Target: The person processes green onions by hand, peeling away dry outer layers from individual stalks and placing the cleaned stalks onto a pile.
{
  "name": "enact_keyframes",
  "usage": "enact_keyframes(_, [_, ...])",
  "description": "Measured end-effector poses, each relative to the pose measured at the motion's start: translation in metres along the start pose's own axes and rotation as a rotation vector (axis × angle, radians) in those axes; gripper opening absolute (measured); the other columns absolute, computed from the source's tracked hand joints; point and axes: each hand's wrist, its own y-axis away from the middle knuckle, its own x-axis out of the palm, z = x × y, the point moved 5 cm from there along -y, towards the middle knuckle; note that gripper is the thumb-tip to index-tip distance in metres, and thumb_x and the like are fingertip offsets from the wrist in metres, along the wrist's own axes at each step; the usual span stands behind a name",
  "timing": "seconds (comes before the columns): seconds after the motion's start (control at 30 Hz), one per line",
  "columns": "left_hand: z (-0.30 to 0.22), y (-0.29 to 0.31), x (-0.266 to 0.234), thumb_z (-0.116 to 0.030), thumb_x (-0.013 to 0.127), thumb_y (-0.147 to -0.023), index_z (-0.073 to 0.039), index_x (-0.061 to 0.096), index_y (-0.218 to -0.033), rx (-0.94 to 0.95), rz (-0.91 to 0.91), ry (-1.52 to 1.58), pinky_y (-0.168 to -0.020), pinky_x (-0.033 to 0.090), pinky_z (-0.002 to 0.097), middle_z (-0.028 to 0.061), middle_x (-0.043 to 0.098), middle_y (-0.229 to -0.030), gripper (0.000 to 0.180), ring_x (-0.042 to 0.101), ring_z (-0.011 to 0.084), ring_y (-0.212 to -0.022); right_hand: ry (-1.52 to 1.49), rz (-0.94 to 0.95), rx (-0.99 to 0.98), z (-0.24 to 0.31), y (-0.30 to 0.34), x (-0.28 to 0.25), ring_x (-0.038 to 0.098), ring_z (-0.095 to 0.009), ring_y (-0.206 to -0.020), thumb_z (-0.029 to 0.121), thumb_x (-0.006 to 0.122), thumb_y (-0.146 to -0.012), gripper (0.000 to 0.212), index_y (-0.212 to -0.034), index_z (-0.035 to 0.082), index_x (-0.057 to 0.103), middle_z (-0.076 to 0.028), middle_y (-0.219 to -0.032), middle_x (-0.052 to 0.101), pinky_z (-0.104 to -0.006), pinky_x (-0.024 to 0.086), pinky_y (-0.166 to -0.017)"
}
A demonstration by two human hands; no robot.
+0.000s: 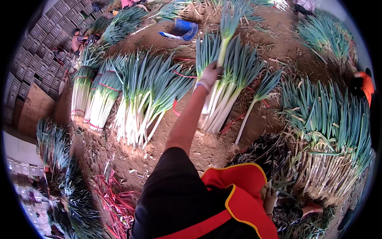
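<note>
My left hand (211, 75), in a pale glove, is wrapped round the stem of a leek (224, 46) whose green leaves point away from me. It is above a loose pile of leeks (223, 103), white root ends toward me. The held leek's lower end cannot be told from the pile. My right hand (270, 199) is low at the right beside my red apron (246, 199), fingers curled; what they hold, if anything, is partly hidden. Just right of the pile, a single leek (250, 109) rests on the soil.
At left are another loose pile (141, 103) and tied bundles (104, 95). Untrimmed leeks (326, 131) stand at right. Red straps (113, 199) are heaped lower left; a blue container (184, 30) is beyond the piles. Other people (77, 42) are around the edges; crates (39, 51) stack far left.
</note>
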Motion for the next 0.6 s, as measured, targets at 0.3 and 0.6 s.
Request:
enact_keyframes(0.3, [0.149,-0.044,-0.148,-0.014,0.07,-0.081,-0.001,0.054,-0.129,-0.14,-0.063,-0.151,-0.095,0.041,0.0316,0.0104,0.064,-0.116,0.052,0.057,0.0203,-0.106,-0.211,0.05,0.189,-0.034,-0.011,0.026,0.06,-0.033,-0.074,0.009,0.051,-0.088,0.015,-0.095,-0.003,0.057,-0.017,-0.079,0.059,-0.0385,0.048,-0.063])
enact_keyframes(0.6, [0.256,-0.039,-0.186,-0.027,0.074,-0.077,-0.006,0.051,-0.133,-0.347,0.126,-0.929,-0.097,0.045,0.0351,0.0163,0.062,-0.122,0.064,0.06,0.03,-0.111,-1.201,0.022,0.81,-0.098,0.002,0.08,0.063,-0.022,-0.094,0.018,0.04,-0.095,0.033,-0.116,0.0,0.058,-0.012,-0.106,0.066,-0.0357,0.052,-0.081])
